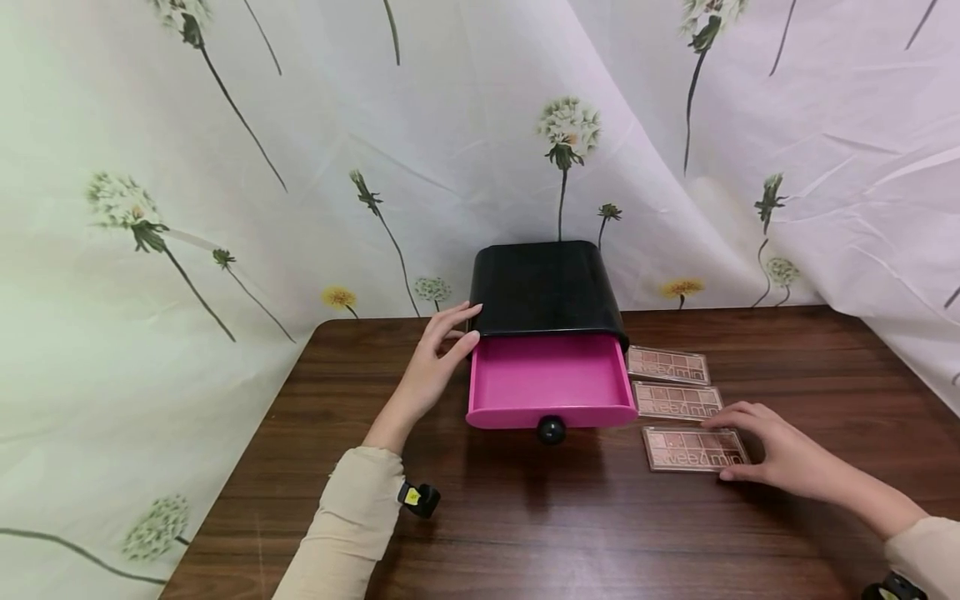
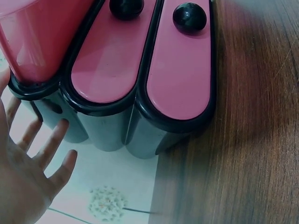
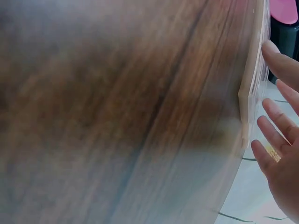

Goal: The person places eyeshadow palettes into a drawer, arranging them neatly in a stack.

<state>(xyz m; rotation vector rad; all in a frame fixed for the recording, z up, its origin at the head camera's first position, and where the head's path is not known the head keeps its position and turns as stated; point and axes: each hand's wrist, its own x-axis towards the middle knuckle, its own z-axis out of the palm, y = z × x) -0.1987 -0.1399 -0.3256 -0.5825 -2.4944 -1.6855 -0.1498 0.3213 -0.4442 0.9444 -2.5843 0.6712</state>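
A black drawer box [image 1: 543, 287] stands at the back of the table, its top pink drawer [image 1: 551, 417] pulled out and bare inside. My left hand [image 1: 435, 358] touches the box's left side near the top, fingers extended; the left wrist view shows this hand [image 2: 32, 172] spread beside the stacked units. At the right end of the nearest eyeshadow palette [image 1: 693, 450], my right hand [image 1: 780, 450] has its thumb by the near edge and fingertips by the far edge. In the right wrist view the fingers of this hand [image 3: 282, 126] look spread, and the palette edge [image 3: 250, 88] lies beside the thumb.
Two more eyeshadow palettes, a middle one [image 1: 678, 400] and a back one [image 1: 667, 365], lie right of the drawer. Lower drawers with a black knob [image 2: 189, 17] are closed. A flower-printed cloth [image 1: 450, 125] hangs behind the brown wooden table [image 1: 525, 533].
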